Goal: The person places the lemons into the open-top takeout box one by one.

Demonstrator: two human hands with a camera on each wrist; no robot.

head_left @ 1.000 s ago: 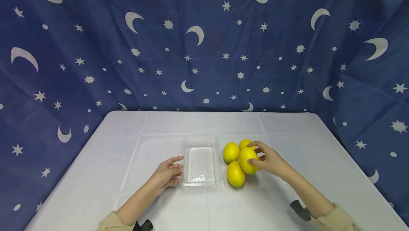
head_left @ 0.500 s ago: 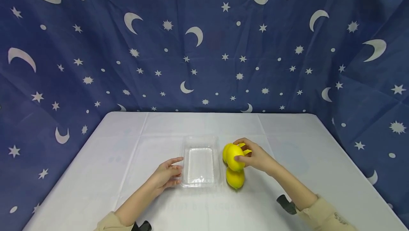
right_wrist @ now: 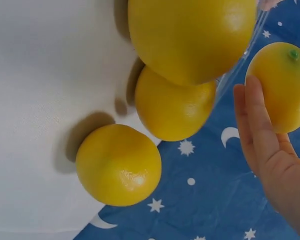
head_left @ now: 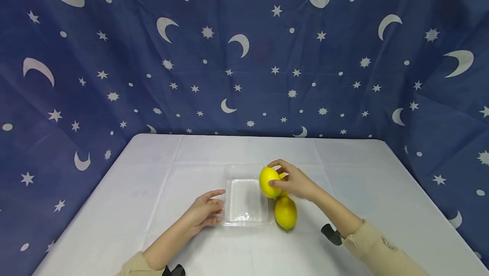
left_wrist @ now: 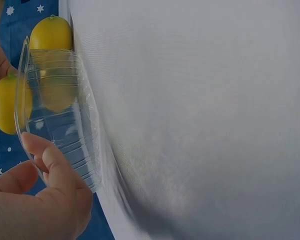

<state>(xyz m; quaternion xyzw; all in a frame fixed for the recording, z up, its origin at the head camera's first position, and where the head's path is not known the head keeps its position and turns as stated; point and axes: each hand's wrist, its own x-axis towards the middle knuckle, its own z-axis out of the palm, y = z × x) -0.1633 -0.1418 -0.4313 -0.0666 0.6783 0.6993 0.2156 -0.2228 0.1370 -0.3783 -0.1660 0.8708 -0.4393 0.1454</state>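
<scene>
My right hand [head_left: 291, 181] grips a yellow lemon [head_left: 269, 182] in the air, just over the right rim of a clear plastic tray [head_left: 244, 215]. In the right wrist view the held lemon [right_wrist: 280, 85] lies against my fingers [right_wrist: 255, 130]. Three other lemons lie on the white table beside the tray: a near one [head_left: 285, 212], and two more [right_wrist: 175, 107] [right_wrist: 118, 165] mostly hidden behind my hand in the head view. My left hand [head_left: 208, 211] rests with relaxed fingers [left_wrist: 47, 160] against the tray's left wall [left_wrist: 65, 130].
The white tablecloth [head_left: 153, 191] covers the whole table, with bare cloth left of the tray and at the far right. A dark blue curtain [head_left: 244, 55] with moons and stars hangs close behind the table's back edge.
My right hand has lifted one lemon out of the group and carried it left to the tray's right rim. The left hand has stayed against the tray.
</scene>
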